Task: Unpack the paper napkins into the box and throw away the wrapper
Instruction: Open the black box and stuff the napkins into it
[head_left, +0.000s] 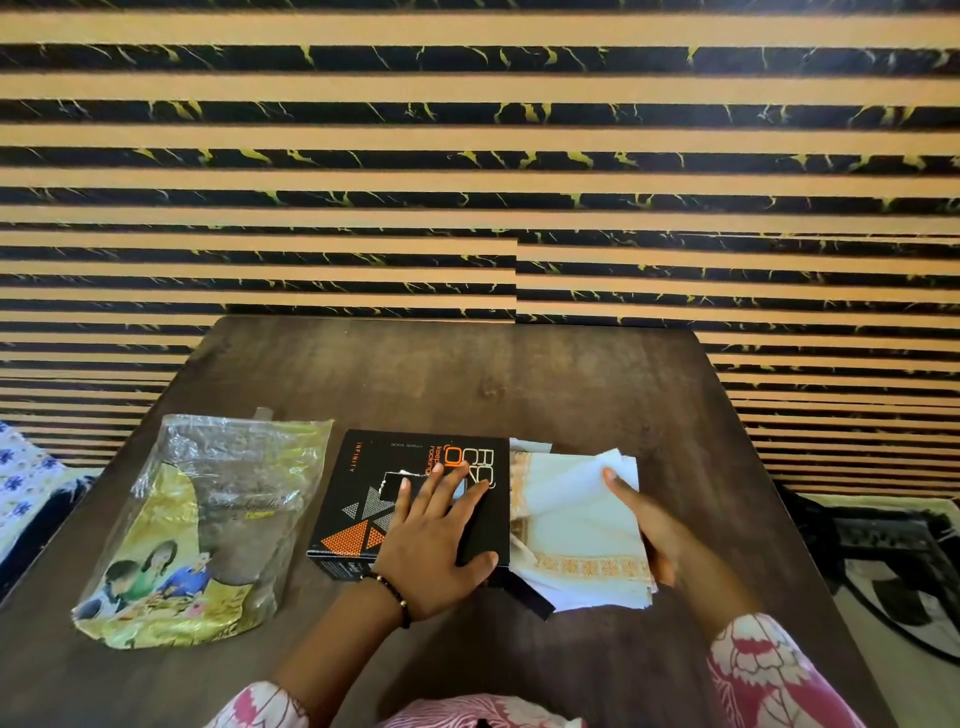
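Here my left hand (436, 540) presses flat, fingers straight, on the black box (363, 499); my right hand (644, 525) grips the napkins (566, 525) beside it, wrapper (208, 525) lying left.

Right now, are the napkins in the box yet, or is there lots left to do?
Partly done. The clear and yellow plastic wrapper lies empty on the brown wooden table. The left hand presses flat on the black cardboard box, while the right hand holds the white gold-bordered paper napkins at its open end. Left: getting them inside, binning the wrapper.
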